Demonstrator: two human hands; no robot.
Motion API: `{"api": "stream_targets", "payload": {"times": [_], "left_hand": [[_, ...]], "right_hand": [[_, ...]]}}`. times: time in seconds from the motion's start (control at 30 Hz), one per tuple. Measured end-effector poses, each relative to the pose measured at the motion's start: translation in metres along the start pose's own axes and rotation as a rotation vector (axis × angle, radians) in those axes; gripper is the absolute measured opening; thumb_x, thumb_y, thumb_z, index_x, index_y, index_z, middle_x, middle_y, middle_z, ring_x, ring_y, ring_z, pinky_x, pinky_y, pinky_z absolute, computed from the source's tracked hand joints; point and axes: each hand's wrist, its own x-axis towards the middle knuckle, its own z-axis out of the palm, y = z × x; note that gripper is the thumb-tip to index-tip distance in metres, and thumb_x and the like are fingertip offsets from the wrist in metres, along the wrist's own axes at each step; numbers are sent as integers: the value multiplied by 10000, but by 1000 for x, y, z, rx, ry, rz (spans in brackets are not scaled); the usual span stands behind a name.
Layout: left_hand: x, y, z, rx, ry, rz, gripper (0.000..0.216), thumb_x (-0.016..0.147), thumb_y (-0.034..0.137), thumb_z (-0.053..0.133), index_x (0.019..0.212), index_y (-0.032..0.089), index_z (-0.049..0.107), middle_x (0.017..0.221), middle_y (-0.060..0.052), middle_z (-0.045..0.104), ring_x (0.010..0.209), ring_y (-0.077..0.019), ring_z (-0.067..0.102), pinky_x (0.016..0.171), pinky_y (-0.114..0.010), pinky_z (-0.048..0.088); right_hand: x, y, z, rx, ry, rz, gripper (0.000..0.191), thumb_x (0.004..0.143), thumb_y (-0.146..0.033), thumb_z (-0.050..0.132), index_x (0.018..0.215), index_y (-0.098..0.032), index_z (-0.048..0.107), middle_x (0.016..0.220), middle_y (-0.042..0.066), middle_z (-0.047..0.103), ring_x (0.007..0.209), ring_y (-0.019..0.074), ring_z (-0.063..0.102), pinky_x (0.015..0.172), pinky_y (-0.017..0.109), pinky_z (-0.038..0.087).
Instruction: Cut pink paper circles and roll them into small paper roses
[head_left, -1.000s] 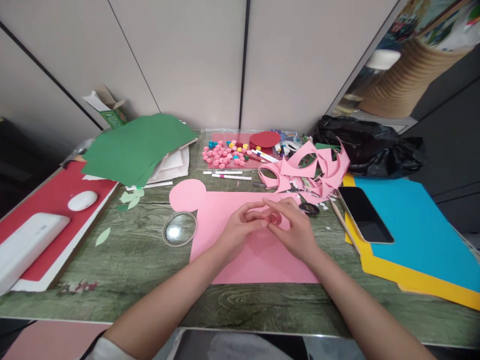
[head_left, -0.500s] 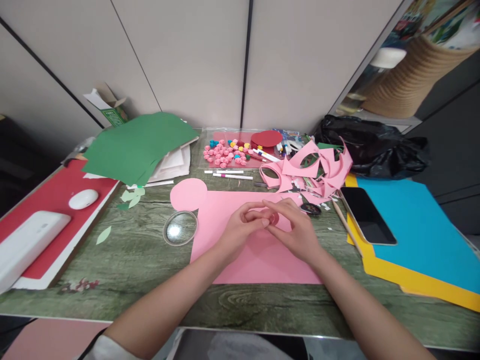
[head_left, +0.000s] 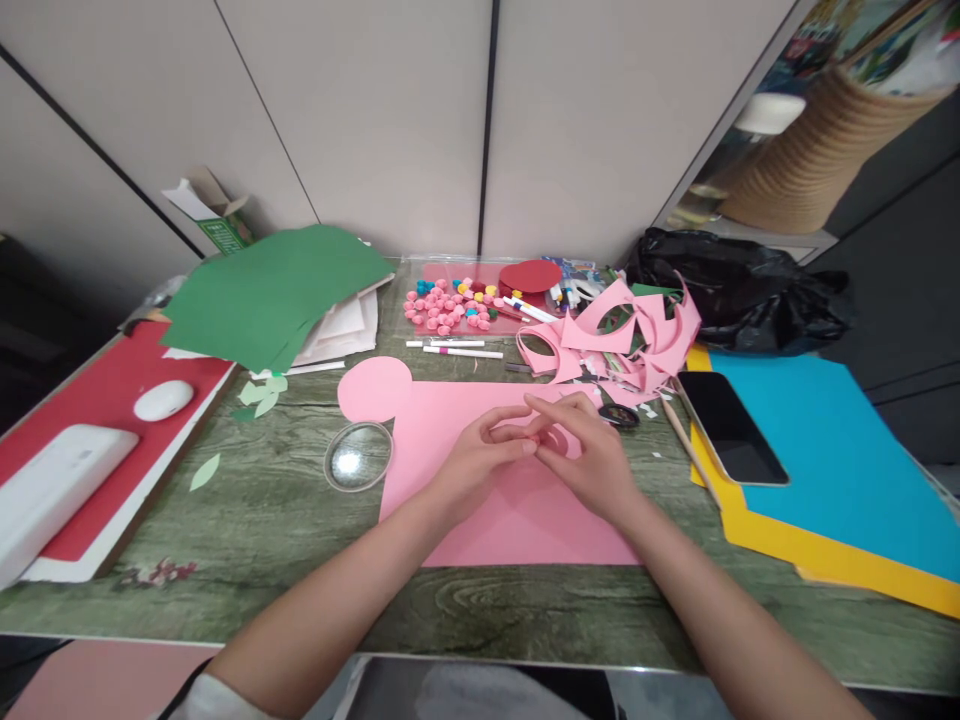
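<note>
Two bare hands close together over the pink sheet (head_left: 480,530), left hand (head_left: 487,450) angled in from one side, right hand (head_left: 589,450) from the other. Between them, low above the sheet's middle, a small paper curl (head_left: 549,438), mostly hidden by fingers. Cannot tell which way the curl points, nor make out its long axis. On the left, thumb and forefinger narrow, tips pinched on the curl's edge. On the right, thumb and forefinger bowed apart, forefinger reaching across toward the left fingertips; cannot tell whether gripping the curl.

Under both hands, the sheet flat on the desk (head_left: 300,600), long side running left to right. At its far left corner, a pink disc (head_left: 375,388); nearer, just beside the left edge, a clear lid (head_left: 358,457). Just past the right hand, a dark round thing (head_left: 619,416), too small to tell. Farther right, a pencil (head_left: 691,445) slanting from far left to near right, alongside a phone (head_left: 733,428). Beyond the sheet, white pens (head_left: 463,352) lying left to right, with pink offcuts (head_left: 600,335) heaped nearby.
</note>
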Motion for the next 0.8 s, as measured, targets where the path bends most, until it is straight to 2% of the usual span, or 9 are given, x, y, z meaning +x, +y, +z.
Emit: {"api": "stream_targets", "payload": {"times": [0.2,0.47,0.67,0.8], "left_hand": [[-1,-9,4,-114,46,5,358,663,100,712,1002,146,609,866,-61,698,861,-173,640,897,-344,400],[-1,-4,1,5,78,66,355,651,119,723,988,166,623,761,-8,669,789,-154,631,811,-302,424],[0,6,-2,142,-37,65,333,636,132,733,948,169,626,683,4,641,743,-166,628,733,-290,426],[-1,5,0,103,-28,53,388,658,134,721,1025,172,599,803,-52,695,855,-212,642,813,-351,428]], "right_hand": [[-2,0,5,-23,52,-11,513,778,-108,625,1232,-329,531,757,0,626,786,203,481,732,361,436],[0,-4,0,16,1,8,520,782,-139,641,1244,-338,514,829,-5,669,835,204,499,771,367,437],[3,-4,-5,30,-118,18,544,772,-156,663,1251,-361,507,865,-23,694,864,202,491,787,361,440],[1,-4,-4,-3,-60,22,551,774,-137,655,1258,-355,503,830,-18,702,852,214,478,795,389,428]]}}
